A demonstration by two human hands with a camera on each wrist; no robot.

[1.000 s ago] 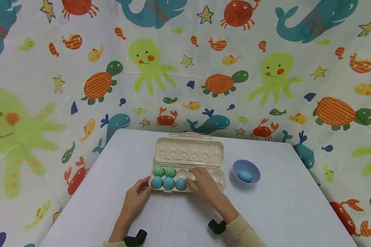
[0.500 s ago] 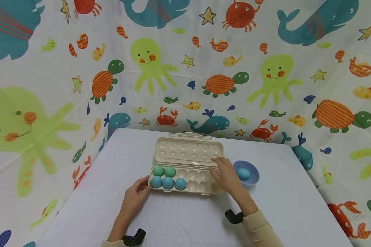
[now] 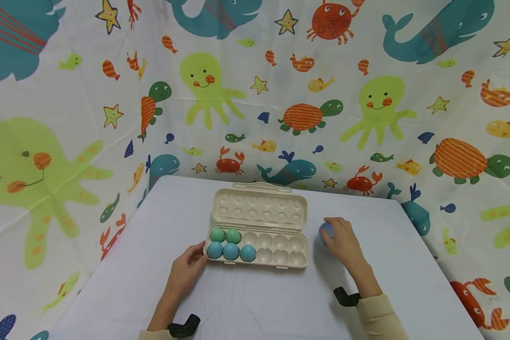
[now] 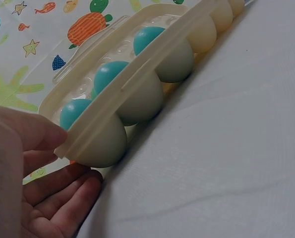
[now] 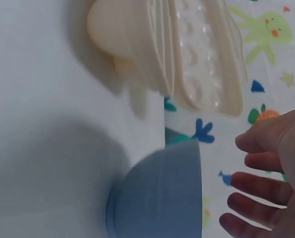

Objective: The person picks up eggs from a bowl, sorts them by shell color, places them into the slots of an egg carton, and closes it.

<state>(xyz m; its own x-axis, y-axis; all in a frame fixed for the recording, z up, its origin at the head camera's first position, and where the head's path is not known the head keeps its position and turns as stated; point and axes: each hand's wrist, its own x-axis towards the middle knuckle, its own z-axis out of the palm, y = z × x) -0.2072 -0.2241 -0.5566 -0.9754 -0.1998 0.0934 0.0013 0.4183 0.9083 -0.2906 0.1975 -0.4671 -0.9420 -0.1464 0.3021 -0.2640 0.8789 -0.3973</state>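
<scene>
An egg carton (image 3: 259,208) of cream plastic lies with its lid folded back in the head view. Three blue eggs (image 3: 231,251) fill the left of its front row, and two green eggs (image 3: 233,235) sit behind them. My left hand (image 3: 188,268) grips the carton's left end; in the left wrist view the thumb (image 4: 45,134) is at the rim with fingers below. My right hand (image 3: 344,243) is over the blue bowl (image 3: 326,231), covering most of it. In the right wrist view its spread fingers (image 5: 261,188) hold nothing beside the bowl's rim. The bowl's inside is hidden.
A white cloth covers the table (image 3: 246,302). Behind it hangs a curtain (image 3: 255,108) printed with sea animals. Unfilled egg cups (image 3: 281,257) take up the right part of the carton. Black wrist cameras (image 3: 184,327) sit on both wrists.
My right hand has moved right, from over the carton's cups to over the bowl, hiding the blue egg seen in it earlier. The left hand has stayed at the carton.
</scene>
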